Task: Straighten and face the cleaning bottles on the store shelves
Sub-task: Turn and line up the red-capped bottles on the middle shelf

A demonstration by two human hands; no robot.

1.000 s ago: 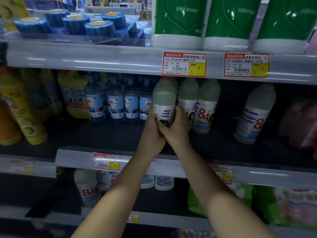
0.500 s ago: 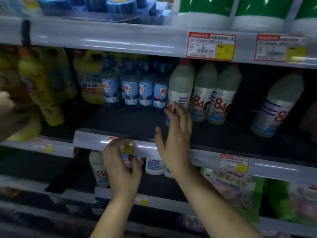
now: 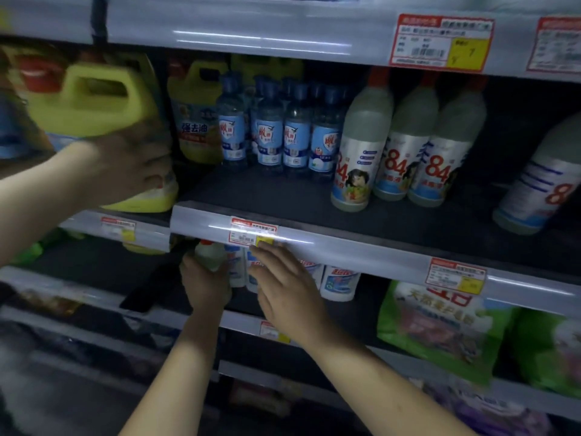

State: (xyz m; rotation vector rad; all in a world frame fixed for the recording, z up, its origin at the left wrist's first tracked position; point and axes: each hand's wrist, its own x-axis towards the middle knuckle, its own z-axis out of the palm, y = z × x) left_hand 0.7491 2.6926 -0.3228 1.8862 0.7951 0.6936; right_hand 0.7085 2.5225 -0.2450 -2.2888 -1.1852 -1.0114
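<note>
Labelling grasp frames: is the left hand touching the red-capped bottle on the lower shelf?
Touching. The head view shows the left hand wrapped around the lower body of the red-capped bottle, fingers against it with no gap.

Left hand (image 3: 206, 286) grips a white bottle (image 3: 210, 254) under the shelf edge (image 3: 314, 243); right hand (image 3: 287, 289) open at its three o'clock

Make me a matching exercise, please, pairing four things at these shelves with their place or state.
1 left hand
2 right hand
3 blue-capped bottles
4 green bag

A open, fingers spread
B middle shelf, left of the 84 bottles
C lower shelf, at the right
D closed on a pale bottle

Pairs: 1-D, 2-A, 3-B, 4-C
</note>
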